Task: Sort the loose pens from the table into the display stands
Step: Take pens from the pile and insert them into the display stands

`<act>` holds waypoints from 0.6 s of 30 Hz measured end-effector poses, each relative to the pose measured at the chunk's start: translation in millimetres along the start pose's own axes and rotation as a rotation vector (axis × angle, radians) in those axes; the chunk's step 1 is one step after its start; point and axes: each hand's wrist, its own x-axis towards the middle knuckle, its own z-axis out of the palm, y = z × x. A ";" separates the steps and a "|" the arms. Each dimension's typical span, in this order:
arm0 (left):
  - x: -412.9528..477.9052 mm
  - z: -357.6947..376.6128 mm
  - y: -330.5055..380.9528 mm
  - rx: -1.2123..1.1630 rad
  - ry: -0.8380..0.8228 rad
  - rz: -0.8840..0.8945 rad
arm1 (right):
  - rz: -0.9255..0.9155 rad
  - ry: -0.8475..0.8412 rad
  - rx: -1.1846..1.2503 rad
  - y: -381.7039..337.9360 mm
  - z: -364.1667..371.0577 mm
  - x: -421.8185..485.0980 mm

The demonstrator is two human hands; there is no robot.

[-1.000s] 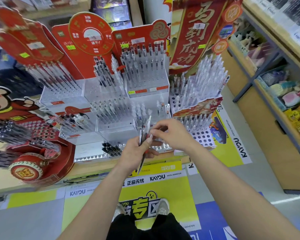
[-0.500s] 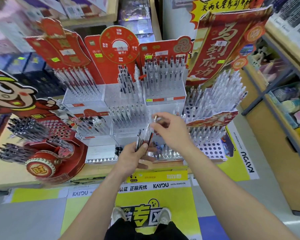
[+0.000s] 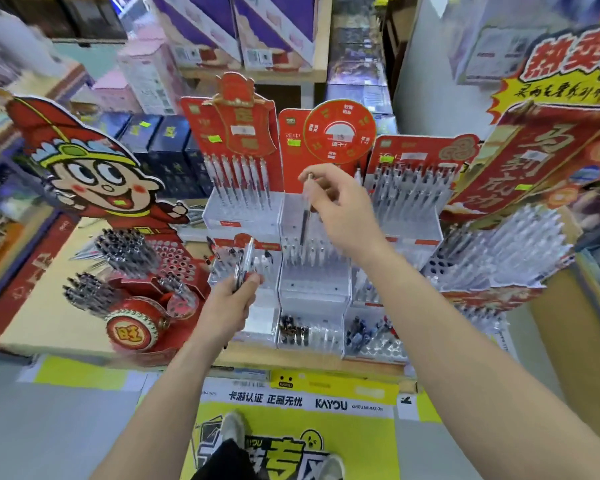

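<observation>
Step in hand, as judged: seating one pen in a stand.

- The right hand [image 3: 343,213], centre of the frame, pinches a slim dark-barrelled pen with a pale top [image 3: 305,216] near its upper end, thumb and fingertips clamped on the barrel. The pen hangs close to upright, tip down.
- The tip is over the middle step of the clear plastic tiered stand with a red backing card [image 3: 314,289], among a row of pale pens [image 3: 321,256] already standing there.
- The left hand [image 3: 231,301], lower and left of centre, has its fingers curled round a small bundle of mixed pens [image 3: 244,261], held upright in front of the neighbouring stand.

Next move likely calls for finding a free hole in that row, keeping the pen vertical, lowering it straight until it seats, then letting go. The bundle suggests more pens are left to sort.

Hard to make out:
- Whether the tip is already in a hole or just above one cannot be told, as the standing pens and blur mask it.
- The bundle's count is unreadable.
- The pale wooden table [image 3: 59,323] shows no loose pens clearly.
- The frame edges are smeared, and the tall red stand at right is cut off.
</observation>
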 end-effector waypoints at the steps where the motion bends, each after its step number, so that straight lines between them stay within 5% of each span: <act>1: 7.0 -9.6 1.9 -0.028 0.002 -0.004 | -0.015 0.020 -0.004 -2.9 7.4 9.4; 8: 52.3 -60.1 18.0 -0.157 -0.082 0.037 | -0.020 0.164 -0.162 -3.9 44.9 60.6; 18: 93.0 -97.2 31.6 -0.034 -0.253 0.086 | 0.118 0.253 -0.246 5.5 72.4 79.9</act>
